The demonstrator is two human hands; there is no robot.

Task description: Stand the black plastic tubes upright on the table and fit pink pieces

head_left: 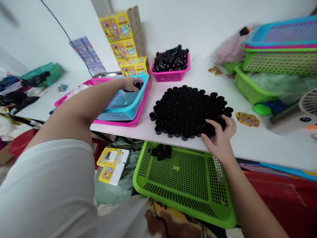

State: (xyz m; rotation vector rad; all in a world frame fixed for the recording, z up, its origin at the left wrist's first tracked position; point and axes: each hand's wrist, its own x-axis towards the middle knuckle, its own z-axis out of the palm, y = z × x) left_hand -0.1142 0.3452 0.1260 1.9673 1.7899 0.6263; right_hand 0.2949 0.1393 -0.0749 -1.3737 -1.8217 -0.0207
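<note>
A: In the head view, where is the left hand (132,84)?
B: Over the far part of a light-blue, rectangular openwork plastic basket (118,116), which sits inside a larger bright-pink plastic basket (134,122). A small dark object (138,85) shows at its fingertips; whether it is pinched cannot be told.
A: And the right hand (222,139)?
B: At the near right edge of a broad cluster of short, black, round-topped cylinders (186,111), its fingers and thumb spread apart, the fingertips over the outer pieces.
A: On what does the cluster lie?
B: On a white, flat-topped table (202,69), packed closely, many pieces standing upright.
A: Which containers adjoin it?
B: Behind it, a small pink lattice basket (168,76) heaped with slender black pieces (170,59). Below the table's near edge, a large lime-green, rectangular mesh tray (182,215), with a few loose black pieces (161,152) in its far left corner.
A: And to either side?
B: Stacked yellow printed cardboard boxes (120,27) at the rear left; a flat yellow printed piece (247,119) just right of the cluster.
</note>
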